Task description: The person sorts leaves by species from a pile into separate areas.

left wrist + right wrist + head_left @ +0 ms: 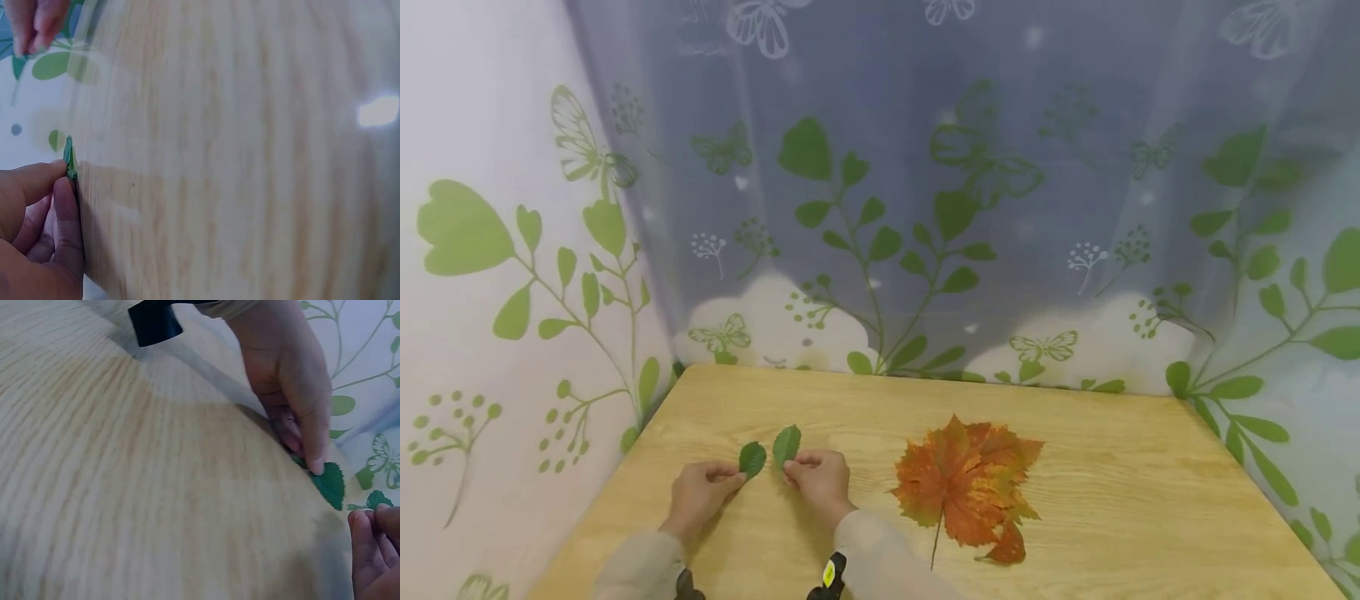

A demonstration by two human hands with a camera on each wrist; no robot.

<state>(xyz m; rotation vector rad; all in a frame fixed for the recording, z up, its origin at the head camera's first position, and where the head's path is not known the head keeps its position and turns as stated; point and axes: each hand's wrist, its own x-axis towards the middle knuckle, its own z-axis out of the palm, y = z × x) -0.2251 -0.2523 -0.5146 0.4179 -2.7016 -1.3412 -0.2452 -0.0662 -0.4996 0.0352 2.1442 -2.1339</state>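
Left leaf [752, 458]: head-view lower left; your left hand [702, 497] pinches it.
Right leaf [787, 445]: your right hand [823, 483] pinches it; oversqueezing could crease.

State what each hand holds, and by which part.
The left hand pinches one green leaf, the right hand another green leaf, each near its lower end in the head view.

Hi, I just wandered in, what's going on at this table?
A person's left hand pinches one small green leaf, and their right hand pinches a second green leaf. The two are close together but apart. Right of the hands, some orange maple-like leaves lie on the wood-grain table, untouched by either hand.
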